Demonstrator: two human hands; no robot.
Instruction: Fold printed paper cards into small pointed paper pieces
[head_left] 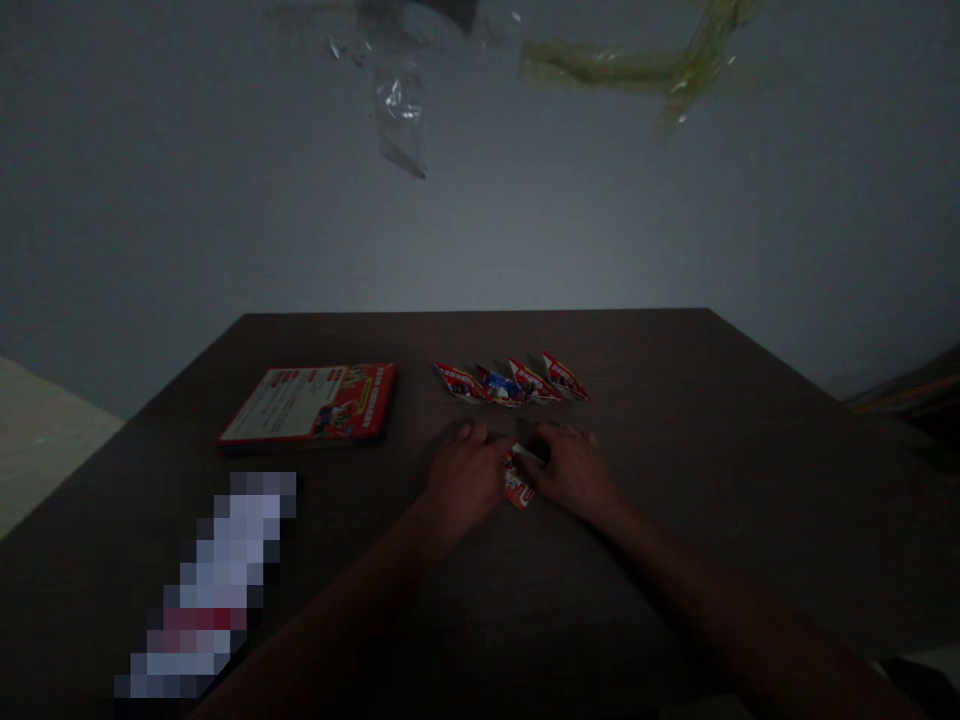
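While right fingers (538, 477) pinch orange paper (519, 493), left fingers (496, 458) flank it, left grip unclear.

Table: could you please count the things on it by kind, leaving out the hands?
Folded papers in a row: 4
Paper between left hand and right hand: 1
Box or book stack, unclear which: 1
Pixelated item: 1
Total: 7

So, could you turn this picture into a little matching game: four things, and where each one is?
1. Four folded papers
2. Single paper
3. Book-like item
4. Yellow tape

A. On the wall
B. Between the left hand and right hand
C. Lying at the table's left
D. In a row beyond the hands

Pairs: 1-D, 2-B, 3-C, 4-A
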